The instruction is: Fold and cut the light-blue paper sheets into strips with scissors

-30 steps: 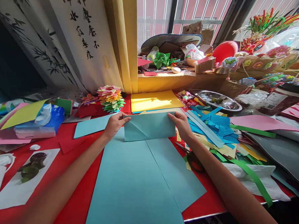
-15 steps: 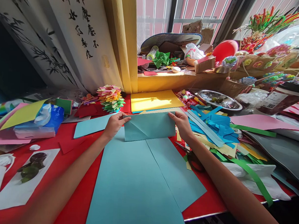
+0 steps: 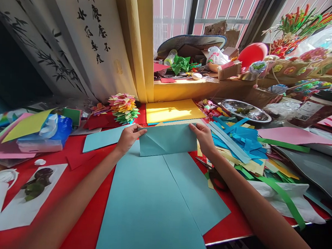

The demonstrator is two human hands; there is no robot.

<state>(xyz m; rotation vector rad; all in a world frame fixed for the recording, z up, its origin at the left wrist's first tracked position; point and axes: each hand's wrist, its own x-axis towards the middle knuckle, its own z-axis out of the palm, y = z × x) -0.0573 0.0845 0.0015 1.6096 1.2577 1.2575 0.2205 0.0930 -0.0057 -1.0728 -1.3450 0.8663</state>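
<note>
A light blue strip of paper with a slanting crease is held up between both hands. My left hand pinches its upper left corner between thumb and fingers. At the upper right corner, my right hand grips it the same way. Beneath lie large light blue sheets, one overlapping another, spread toward the front edge. Scissors with dark handles lie beside my right forearm, partly hidden by it. A smaller light blue sheet rests left of my left hand.
Cut blue strips and other scraps pile up at right, near a metal plate. Yellow paper and a colourful folded-paper stack stand behind. A blue tissue pack sits left on the red table.
Both hands keep the same hold on the blue paper strip. The whole view has shifted slightly; otherwise nothing visibly differs.
</note>
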